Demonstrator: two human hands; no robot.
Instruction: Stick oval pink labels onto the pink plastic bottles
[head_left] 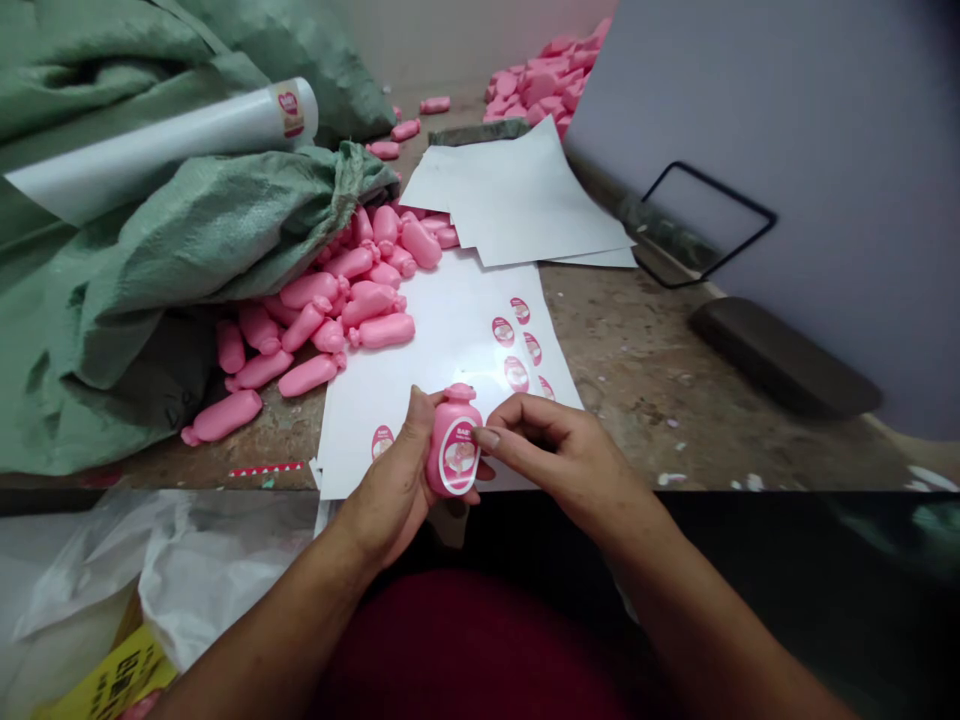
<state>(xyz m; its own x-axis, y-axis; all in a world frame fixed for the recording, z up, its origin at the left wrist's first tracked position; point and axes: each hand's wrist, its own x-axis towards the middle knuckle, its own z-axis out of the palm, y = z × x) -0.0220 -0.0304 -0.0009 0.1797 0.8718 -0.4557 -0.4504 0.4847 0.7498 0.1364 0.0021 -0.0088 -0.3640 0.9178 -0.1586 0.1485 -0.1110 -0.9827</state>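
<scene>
One pink bottle (452, 440) gripped upright in left hand (390, 480); right hand (559, 450) fingertips pinched at label (459, 456) edge. Best to smooth outward from centre, avoiding creases

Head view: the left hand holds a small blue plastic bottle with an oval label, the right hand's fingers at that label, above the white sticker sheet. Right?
Not quite. The head view shows the small plastic bottle is pink, not blue. The rest stands: the left hand holds it, the right hand has its fingers at the oval label, above the white sticker sheet.
</scene>
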